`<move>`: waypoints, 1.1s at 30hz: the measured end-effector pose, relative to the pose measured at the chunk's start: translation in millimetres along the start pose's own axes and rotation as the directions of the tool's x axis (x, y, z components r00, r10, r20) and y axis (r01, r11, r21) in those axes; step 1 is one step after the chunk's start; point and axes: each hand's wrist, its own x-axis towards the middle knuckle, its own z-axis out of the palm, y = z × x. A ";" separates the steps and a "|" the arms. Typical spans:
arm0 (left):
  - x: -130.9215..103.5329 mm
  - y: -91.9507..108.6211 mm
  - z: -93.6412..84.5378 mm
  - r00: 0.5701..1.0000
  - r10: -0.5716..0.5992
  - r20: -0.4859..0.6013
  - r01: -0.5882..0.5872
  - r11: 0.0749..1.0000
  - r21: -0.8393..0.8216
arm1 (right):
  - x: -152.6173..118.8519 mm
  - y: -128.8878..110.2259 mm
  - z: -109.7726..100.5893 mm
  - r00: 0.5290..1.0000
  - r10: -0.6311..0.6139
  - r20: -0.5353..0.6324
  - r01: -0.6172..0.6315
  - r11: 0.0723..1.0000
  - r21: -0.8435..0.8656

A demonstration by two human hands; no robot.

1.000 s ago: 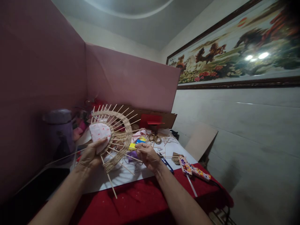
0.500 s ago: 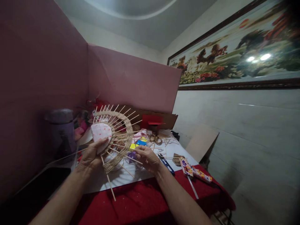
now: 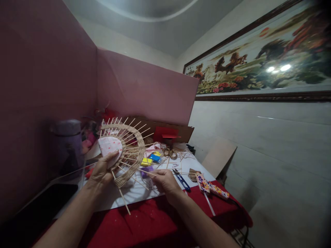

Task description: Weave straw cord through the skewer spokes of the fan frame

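At lower left of the frame, the left hand [image 3: 102,172] grips the woven fan [image 3: 141,148], thumb over its dotted patch [image 3: 110,145]. The right hand [image 3: 165,182], near the lower centre, pinches the end of a thin stick [image 3: 147,172] on the fan's right side — it sits lower than a moment ago, baring more of the yellow packet [image 3: 146,162] and blue packet [image 3: 155,158]. The fan has barely shifted, held above the desk [image 3: 108,201]. Right of the right hand lie blue snips [image 3: 183,181], then a flowered bundle [image 3: 203,182]. Farther off, a framed picture [image 3: 232,65] fills the upper right.
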 end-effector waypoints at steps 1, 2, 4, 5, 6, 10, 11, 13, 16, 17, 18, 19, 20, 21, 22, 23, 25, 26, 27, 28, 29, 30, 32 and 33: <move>0.2 -0.1 -0.4 1.000 0.000 0.009 -0.001 1.000 0.003 | -2.6 -0.9 -2.7 0.998 -0.056 -0.005 0.055 0.996 -0.063; 0.4 -0.2 -0.7 1.000 0.001 0.021 -0.001 1.000 0.003 | -4.9 -2.2 -5.5 0.992 -0.127 -0.008 0.125 0.983 -0.135; 0.5 -0.3 -1.1 0.999 0.007 0.045 -0.007 1.000 -0.003 | -10.0 -5.8 -10.3 0.956 -0.293 -0.002 0.278 0.909 -0.311; 0.5 -0.4 -1.3 0.999 0.012 0.052 -0.012 1.000 -0.004 | -13.0 -8.0 -11.7 0.927 -0.376 0.006 0.346 0.846 -0.405; 0.5 -0.6 -1.4 0.998 0.020 0.054 -0.019 1.000 -0.003 | -16.3 -10.3 -12.3 0.894 -0.448 0.016 0.396 0.772 -0.497; -0.1 -2.1 -0.3 0.997 0.054 0.053 -0.057 0.996 0.062 | -29.7 -16.0 -5.2 0.792 -0.603 0.100 0.471 0.497 -0.729; -0.6 -2.7 0.5 0.996 0.064 0.058 -0.069 0.995 0.077 | -32.1 -16.1 -1.6 0.777 -0.616 0.129 0.481 0.449 -0.753; -2.2 -3.9 2.2 0.993 0.087 0.075 -0.093 0.992 0.091 | -35.2 -15.3 6.0 0.749 -0.637 0.184 0.504 0.368 -0.781; -5.1 -4.5 4.4 0.990 0.099 0.098 -0.107 0.991 0.078 | -36.4 -14.7 14.1 0.720 -0.660 0.215 0.515 0.300 -0.803; -5.9 -4.3 4.9 0.991 0.096 0.093 -0.103 0.992 0.073 | -36.5 -15.4 15.1 0.716 -0.666 0.208 0.508 0.293 -0.810; -6.4 -3.9 5.0 0.992 0.091 0.082 -0.096 0.993 0.070 | -36.6 -16.5 15.2 0.715 -0.672 0.193 0.497 0.293 -0.817; -6.6 -3.3 5.0 0.994 0.085 0.066 -0.090 0.994 0.065 | -36.8 -18.0 14.3 0.715 -0.677 0.174 0.484 0.300 -0.822; -6.4 -2.6 4.8 0.995 0.081 0.050 -0.084 0.995 0.061 | -37.1 -19.7 12.4 0.717 -0.680 0.151 0.470 0.313 -0.825; -5.9 -1.9 4.3 0.996 0.079 0.036 -0.081 0.995 0.055 | -37.5 -21.3 9.7 0.721 -0.681 0.124 0.453 0.328 -0.829; -5.2 -1.1 3.7 0.997 0.074 0.027 -0.075 0.996 0.051 | -37.9 -22.6 6.3 0.727 -0.680 0.095 0.431 0.344 -0.834; -4.2 -0.4 3.0 0.998 0.063 0.024 -0.064 0.997 0.047 | -38.3 -23.4 2.3 0.734 -0.676 0.065 0.407 0.362 -0.838; -2.2 0.7 1.4 0.999 0.040 0.034 -0.041 0.998 0.043 | -39.0 -23.7 -6.7 0.748 -0.663 0.017 0.367 0.393 -0.844; -1.4 1.0 0.6 0.999 0.029 0.040 -0.031 0.999 0.042 | -39.3 -23.4 -11.4 0.756 -0.654 0.002 0.353 0.406 -0.843; -0.9 1.2 0.0 0.999 0.022 0.041 -0.024 0.999 0.043 | -39.7 -23.0 -15.8 0.765 -0.644 -0.004 0.345 0.415 -0.842; -0.6 1.2 -0.4 0.999 0.023 0.038 -0.025 0.999 0.046 | -40.2 -23.0 -19.8 0.771 -0.637 -0.007 0.341 0.421 -0.840; -0.8 1.1 -0.6 0.999 0.031 0.029 -0.033 0.998 0.050 | -41.1 -23.3 -23.1 0.775 -0.632 -0.008 0.337 0.424 -0.841; -1.3 0.7 -0.6 0.999 0.040 0.022 -0.041 0.997 0.058 | -42.4 -24.0 -25.5 0.776 -0.630 -0.010 0.334 0.425 -0.841; -3.1 -0.3 0.0 0.997 0.064 0.032 -0.066 0.995 0.079 | -46.1 -26.5 -27.0 0.776 -0.631 -0.019 0.330 0.432 -0.839; -4.2 -0.9 0.5 0.996 0.077 0.052 -0.082 0.993 0.088 | -48.5 -27.7 -25.8 0.775 -0.632 -0.019 0.333 0.434 -0.837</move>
